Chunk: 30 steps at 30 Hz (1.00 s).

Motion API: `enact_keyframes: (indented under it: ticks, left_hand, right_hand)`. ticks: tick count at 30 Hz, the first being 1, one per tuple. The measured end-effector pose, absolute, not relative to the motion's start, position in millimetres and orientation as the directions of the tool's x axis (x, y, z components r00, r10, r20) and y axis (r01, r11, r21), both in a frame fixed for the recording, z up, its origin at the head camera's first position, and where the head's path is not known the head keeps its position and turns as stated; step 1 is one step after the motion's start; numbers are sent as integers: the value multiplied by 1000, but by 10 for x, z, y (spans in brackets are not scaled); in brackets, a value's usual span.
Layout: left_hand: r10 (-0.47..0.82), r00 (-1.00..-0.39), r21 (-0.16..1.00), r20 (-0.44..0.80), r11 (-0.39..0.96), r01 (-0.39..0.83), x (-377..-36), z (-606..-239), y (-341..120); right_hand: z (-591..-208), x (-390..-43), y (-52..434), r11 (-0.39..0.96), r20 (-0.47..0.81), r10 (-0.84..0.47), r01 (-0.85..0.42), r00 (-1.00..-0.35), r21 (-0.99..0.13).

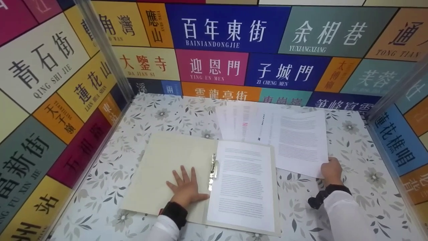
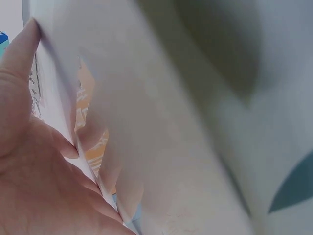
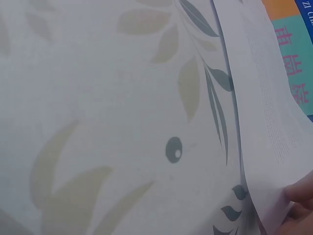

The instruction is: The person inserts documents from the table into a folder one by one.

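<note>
A cream folder (image 1: 157, 160) lies opened flat on the table, with a metal clip (image 1: 213, 172) along its fold. Over the folder's right half lies a printed sheet (image 1: 242, 187). My left hand (image 1: 185, 190) rests spread on the folder's bare left half, its thumb pointing toward the clip. In the left wrist view, the fingers (image 2: 19, 58) touch the pale folder surface. At the right, my right hand (image 1: 331, 170) pinches the lower right corner of a loose printed sheet (image 1: 301, 144). The right wrist view shows that sheet (image 3: 274, 112) bending up near the fingertips (image 3: 299, 188).
More papers (image 1: 235, 120) are fanned out behind the folder, partly under the pinched sheet. Panels with coloured street-name signs (image 1: 229, 28) enclose the floral-patterned table (image 1: 117, 187) at the back and sides. Both wrists wear black bands (image 1: 177, 214).
</note>
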State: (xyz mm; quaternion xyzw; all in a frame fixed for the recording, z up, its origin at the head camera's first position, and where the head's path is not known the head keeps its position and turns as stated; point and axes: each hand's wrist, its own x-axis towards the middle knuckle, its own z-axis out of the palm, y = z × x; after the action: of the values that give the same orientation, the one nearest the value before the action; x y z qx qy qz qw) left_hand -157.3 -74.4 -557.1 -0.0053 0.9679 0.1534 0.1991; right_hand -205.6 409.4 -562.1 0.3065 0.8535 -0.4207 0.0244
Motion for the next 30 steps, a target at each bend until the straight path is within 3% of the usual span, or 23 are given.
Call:
enact_keyframes:
  ticks: [24,30]
  left_hand:
    - [51,-922,297,-383,952,-71,-1569,-5567,-735]
    - [48,-922,297,-384,952,-74,-1561,-5560,-734]
  right_hand:
    - [-5146,-1902,4143,197,-382,549,560,-743,-805]
    - [-5013,-1881,4208,184,-367,589,562,-719,-806]
